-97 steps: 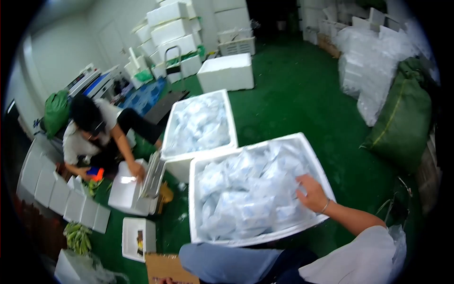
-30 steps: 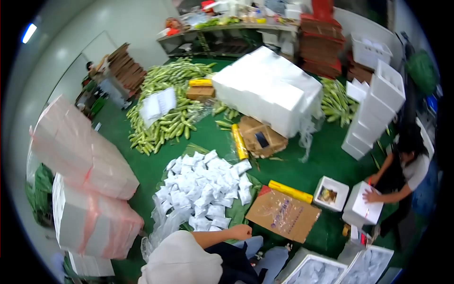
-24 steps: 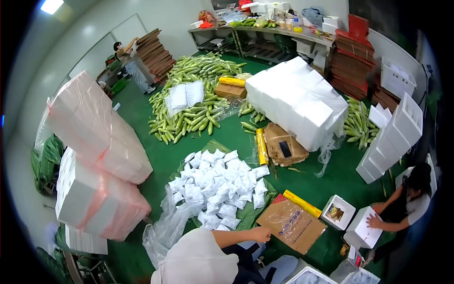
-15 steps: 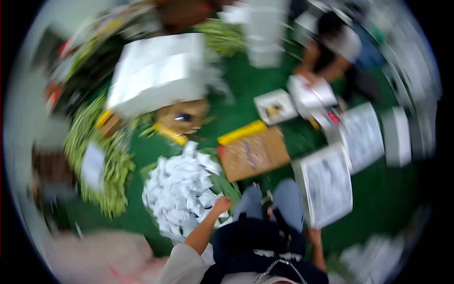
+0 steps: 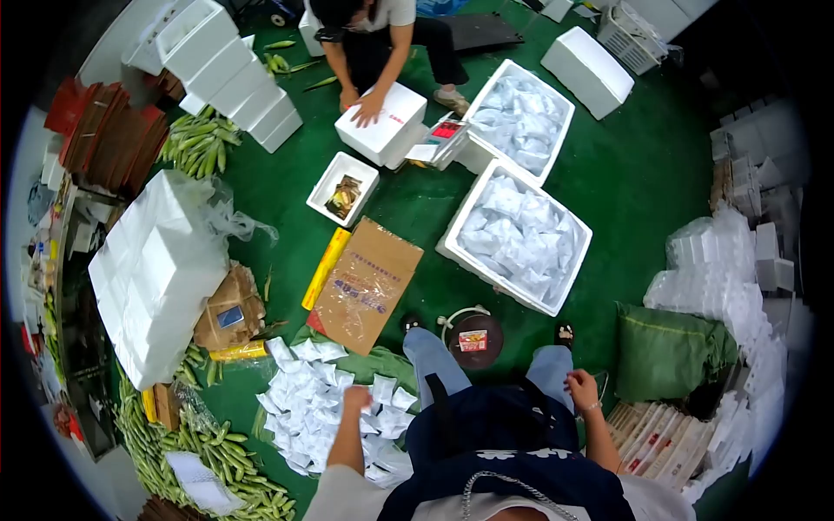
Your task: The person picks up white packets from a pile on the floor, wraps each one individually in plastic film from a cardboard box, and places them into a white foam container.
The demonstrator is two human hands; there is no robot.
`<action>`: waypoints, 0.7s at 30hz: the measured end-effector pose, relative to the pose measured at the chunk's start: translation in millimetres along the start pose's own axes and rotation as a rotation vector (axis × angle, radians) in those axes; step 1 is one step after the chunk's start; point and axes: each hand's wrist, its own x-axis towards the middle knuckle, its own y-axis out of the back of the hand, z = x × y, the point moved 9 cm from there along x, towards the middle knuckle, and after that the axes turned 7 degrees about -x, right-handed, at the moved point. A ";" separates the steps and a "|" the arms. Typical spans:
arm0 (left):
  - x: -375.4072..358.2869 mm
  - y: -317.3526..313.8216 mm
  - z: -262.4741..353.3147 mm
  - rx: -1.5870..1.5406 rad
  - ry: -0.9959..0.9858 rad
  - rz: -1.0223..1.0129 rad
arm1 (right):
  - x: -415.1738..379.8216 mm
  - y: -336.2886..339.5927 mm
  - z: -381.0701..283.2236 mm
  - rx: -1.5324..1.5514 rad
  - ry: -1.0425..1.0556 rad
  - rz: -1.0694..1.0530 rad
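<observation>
White packets point(image 5: 317, 408) beside flattened carton point(image 5: 367, 282)

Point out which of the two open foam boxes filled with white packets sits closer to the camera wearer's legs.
The nearer foam box, just ahead of the knees beside the flat cardboard sheet; the other foam box lies beyond it, nearer the crouching co-worker.

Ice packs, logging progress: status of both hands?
Left hand on the white ice packs pile. Right hand free beside knee. Nothing blocking.
</observation>
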 end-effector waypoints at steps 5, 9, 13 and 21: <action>75.3 138.8 105.7 -1.138 0.342 0.488 | -63.8 55.9 167.9 0.149 -0.313 0.134; 114.6 120.5 268.6 -1.263 0.190 0.238 | -84.3 71.4 276.6 0.119 -0.389 0.127; 101.2 55.1 379.4 -1.085 0.105 0.171 | -25.7 95.9 337.2 0.210 -0.359 0.021; 2.3 -17.7 479.7 -0.651 0.406 0.543 | 101.4 270.4 474.8 0.796 -0.506 0.138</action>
